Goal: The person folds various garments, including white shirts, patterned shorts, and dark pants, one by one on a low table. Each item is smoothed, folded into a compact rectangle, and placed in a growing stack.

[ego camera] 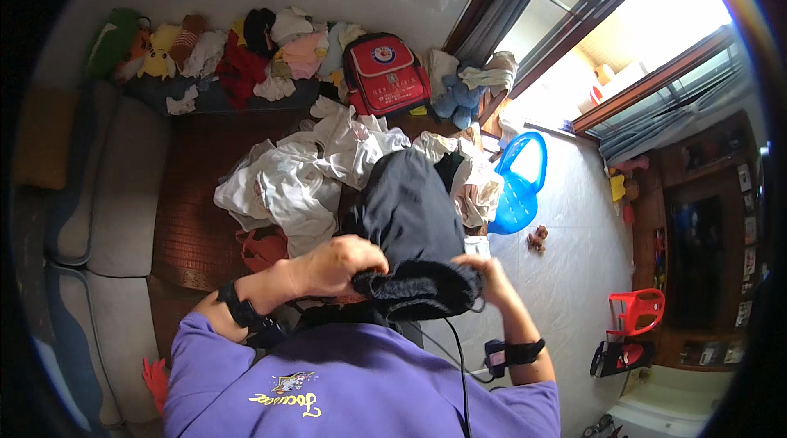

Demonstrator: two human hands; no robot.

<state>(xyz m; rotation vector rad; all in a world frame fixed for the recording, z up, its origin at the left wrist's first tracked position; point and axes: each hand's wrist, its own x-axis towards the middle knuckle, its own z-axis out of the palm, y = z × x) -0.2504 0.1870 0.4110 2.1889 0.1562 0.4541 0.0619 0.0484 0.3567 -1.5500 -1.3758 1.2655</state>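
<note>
A black garment (413, 210) with a smooth outside and a dark fuzzy lining lies stretched out in front of my chest. Its open end, with the fuzzy lining showing, is nearest to me. My left hand (350, 258) grips one edge of that opening at the picture's left. At the other edge my right hand (482, 269) pinches the rim. White clothes (283, 183) lie in a heap beyond and to the left, and a cream garment (476, 192) rests just right of the black one.
Behind the heap stands a red backpack (387, 78) beside piled clothes and soft toys. A blue plastic chair (519, 192) is at the right, with a small brown toy (538, 239) on the floor. A grey sofa (120, 192) borders the left.
</note>
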